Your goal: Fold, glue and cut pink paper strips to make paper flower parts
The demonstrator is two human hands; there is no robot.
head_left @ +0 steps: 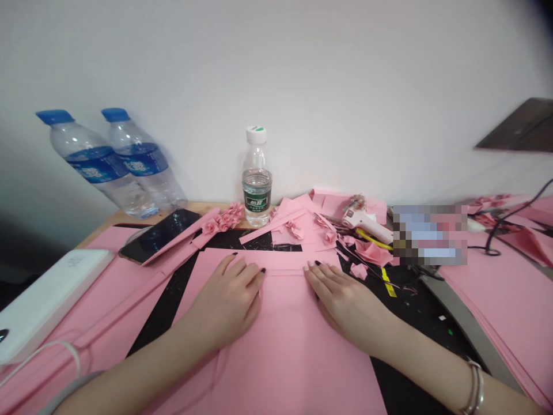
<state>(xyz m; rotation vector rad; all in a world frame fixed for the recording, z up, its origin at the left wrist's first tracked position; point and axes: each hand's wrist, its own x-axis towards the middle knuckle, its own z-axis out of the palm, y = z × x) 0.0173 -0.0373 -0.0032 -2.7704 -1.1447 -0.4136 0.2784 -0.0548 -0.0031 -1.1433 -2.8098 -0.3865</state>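
Note:
A large pink paper sheet (283, 340) lies on a black cutting mat (410, 311) before me. My left hand (227, 302) rests flat on the sheet's upper left, fingers stretched toward a fold along the far edge. My right hand (343, 302) lies flat on the upper right, fingertips at the same fold. Both hands are open and press the paper down. A bracelet (474, 389) sits on my right wrist.
Small pink paper roses (224, 220) and paper scraps (298, 222) lie beyond the sheet. A small water bottle (257, 178) stands at the wall, two larger bottles (116, 161) lean at the left. A phone (159, 235), white power bank (47, 300), glue gun (367, 222) and more pink sheets (505, 294) surround the mat.

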